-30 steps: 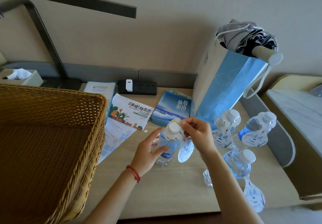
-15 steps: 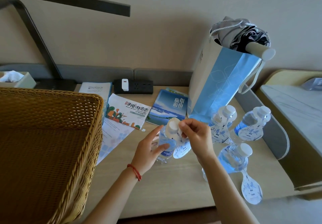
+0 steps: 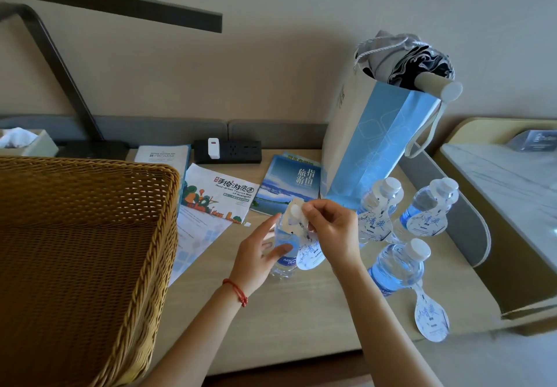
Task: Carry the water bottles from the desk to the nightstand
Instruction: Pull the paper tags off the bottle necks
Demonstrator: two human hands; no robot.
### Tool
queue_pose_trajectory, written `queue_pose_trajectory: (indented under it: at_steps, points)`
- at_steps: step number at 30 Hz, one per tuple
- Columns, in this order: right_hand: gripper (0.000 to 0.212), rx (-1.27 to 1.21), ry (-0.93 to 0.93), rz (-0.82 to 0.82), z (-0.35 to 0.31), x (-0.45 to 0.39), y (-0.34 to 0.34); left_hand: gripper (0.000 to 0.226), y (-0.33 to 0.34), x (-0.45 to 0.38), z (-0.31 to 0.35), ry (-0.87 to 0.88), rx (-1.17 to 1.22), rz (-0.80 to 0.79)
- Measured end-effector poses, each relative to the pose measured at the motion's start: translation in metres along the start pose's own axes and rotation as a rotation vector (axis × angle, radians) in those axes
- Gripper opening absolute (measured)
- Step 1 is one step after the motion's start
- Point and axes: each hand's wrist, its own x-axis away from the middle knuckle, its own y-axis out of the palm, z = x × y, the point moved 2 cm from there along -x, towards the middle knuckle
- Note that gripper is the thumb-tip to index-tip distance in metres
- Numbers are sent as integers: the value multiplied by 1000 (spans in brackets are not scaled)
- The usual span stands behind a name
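Observation:
A small clear water bottle (image 3: 284,254) with a white cap stands on the wooden desk (image 3: 301,320). My left hand (image 3: 256,260) grips its body. My right hand (image 3: 331,230) pinches the paper tag (image 3: 310,254) hanging at the bottle's neck. Two more tagged bottles (image 3: 381,205) (image 3: 428,208) stand to the right near the blue bag. Another bottle (image 3: 398,266) stands in front of them, its tag (image 3: 431,317) lying flat on the desk. A marble-topped nightstand (image 3: 506,193) is at the far right.
A woven wicker chair back (image 3: 81,254) fills the lower left. Brochures (image 3: 220,193), a booklet (image 3: 289,184) and a black power strip (image 3: 229,151) lie at the desk's rear. A blue paper bag (image 3: 373,145) holding an umbrella (image 3: 413,61) stands behind the bottles. A tissue box (image 3: 27,142) sits far left.
My right hand's fingers have shifted up at the cap and the tag has twisted a little. The camera view has drifted slightly. My left hand keeps its hold on the bottle.

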Motion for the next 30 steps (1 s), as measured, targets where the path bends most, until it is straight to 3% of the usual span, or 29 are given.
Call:
queue_pose_trajectory:
  at_steps: [10,19,22,25,30]
  points:
    - [14,78,82,-34,-6,-20,1,58,0,-1,-1,1,56,5]
    - [23,0,157,-40,-17,-33,-9,77,1,-1,-6,28,50,3]
    - [21,-73,220,17,1,-12,-27,75,1,1,-4,10,71,1]
    - [23,-73,313,71,31,14,-43,57,3,2,1,-2,63,19]
    - [22,47,426,95,80,38,-47,58,4,2,0,18,7,59]
